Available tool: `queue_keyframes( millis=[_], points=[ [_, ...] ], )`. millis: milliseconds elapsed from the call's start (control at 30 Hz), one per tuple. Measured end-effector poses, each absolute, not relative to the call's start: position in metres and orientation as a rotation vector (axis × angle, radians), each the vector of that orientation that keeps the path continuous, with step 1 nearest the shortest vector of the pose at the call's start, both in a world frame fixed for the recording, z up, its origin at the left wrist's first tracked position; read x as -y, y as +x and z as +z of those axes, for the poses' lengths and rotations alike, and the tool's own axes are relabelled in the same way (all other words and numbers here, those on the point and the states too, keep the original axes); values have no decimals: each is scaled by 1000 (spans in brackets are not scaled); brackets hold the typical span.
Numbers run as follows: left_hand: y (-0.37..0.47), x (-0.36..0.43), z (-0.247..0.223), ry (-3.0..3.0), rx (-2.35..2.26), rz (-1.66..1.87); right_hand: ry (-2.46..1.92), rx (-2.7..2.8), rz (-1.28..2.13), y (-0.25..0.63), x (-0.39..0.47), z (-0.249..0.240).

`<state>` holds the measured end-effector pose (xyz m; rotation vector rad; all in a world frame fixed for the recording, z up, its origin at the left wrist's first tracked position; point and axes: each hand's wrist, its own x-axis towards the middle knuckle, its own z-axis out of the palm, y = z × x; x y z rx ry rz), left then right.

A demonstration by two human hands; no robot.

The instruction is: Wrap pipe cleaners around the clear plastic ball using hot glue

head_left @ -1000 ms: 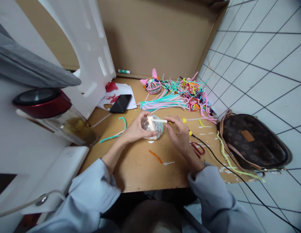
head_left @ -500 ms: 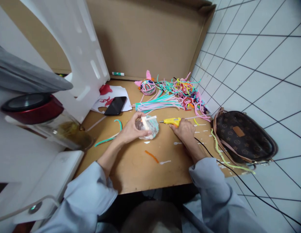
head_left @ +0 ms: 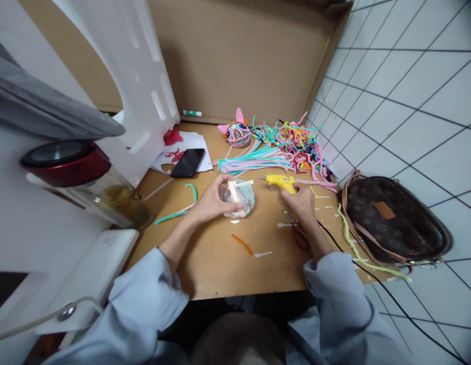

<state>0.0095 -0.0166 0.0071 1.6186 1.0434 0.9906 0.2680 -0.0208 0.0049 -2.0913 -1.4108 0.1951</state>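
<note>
My left hand [head_left: 214, 201] is closed around a clear, rounded piece [head_left: 247, 198] with pale strips and some mint green on it. A short white strip sticks out from its top toward the right. My right hand [head_left: 299, 201] grips a yellow hot glue gun [head_left: 278, 181] by its handle. The gun's nozzle points left at the clear piece, with a small gap between them. A glue stick [head_left: 315, 183] extends from its back. Scissors [head_left: 296, 225] lie on the table under my right wrist, partly hidden by it.
A finished-looking pink-eared ball figure [head_left: 238, 134], a bundle of pipe cleaners [head_left: 254, 161] and a tangled heap [head_left: 296, 139] lie at the back. Left are a phone [head_left: 188, 162] and a glass bottle [head_left: 121, 200]. A brown bag [head_left: 395, 218] and black cord [head_left: 337, 246] are right.
The glue gun has lifted slightly and tilted, its nozzle a little farther from the clear piece. The scissors now show beneath my right wrist. The whole view has shifted a little.
</note>
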Motion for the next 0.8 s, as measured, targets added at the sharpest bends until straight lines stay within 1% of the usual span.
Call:
queue_keyframes(
  millis=[133, 400, 633, 800],
  points=[
    [9, 16, 7, 1625, -1066, 993, -1817, 1340, 61, 263, 27, 6],
    [8, 15, 4, 1599, -1046, 987, -1433, 1489, -234, 253, 38, 3],
    [10, 17, 5, 1621, -1038, 988, -1198, 1599, -424, 247, 46, 7],
    [9, 16, 2, 1624, -999, 993, -1199, 1616, -450, 247, 47, 7]
  ],
)
